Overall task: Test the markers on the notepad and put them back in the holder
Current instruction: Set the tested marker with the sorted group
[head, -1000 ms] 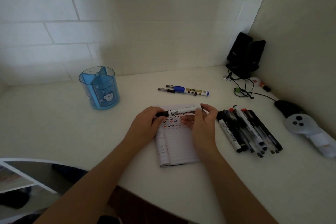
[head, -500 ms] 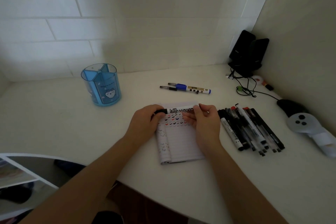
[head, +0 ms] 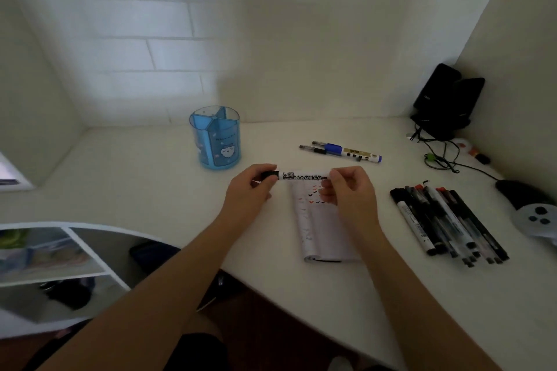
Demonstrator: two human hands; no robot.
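A white marker (head: pixel 303 175) with a black cap is held level above the top edge of the notepad (head: pixel 319 229). My left hand (head: pixel 251 187) grips its black cap end and my right hand (head: pixel 349 190) pinches the other end. The lined notepad lies open on the white desk (head: pixel 135 178), with small red and black marks near its top. The blue see-through holder (head: pixel 215 138) stands behind and to the left of my hands, with divided compartments that look empty.
A row of several markers and pens (head: pixel 446 220) lies right of the notepad. Two more pens (head: pixel 342 151) lie behind it. Black speakers (head: pixel 446 99) with cables, a dark mouse (head: pixel 521 193) and a grey controller (head: pixel 539 220) fill the right corner.
Both hands have lifted the marker slightly and carried it a little toward the holder. My view has swung to the left, so everything sits further right in the frame.
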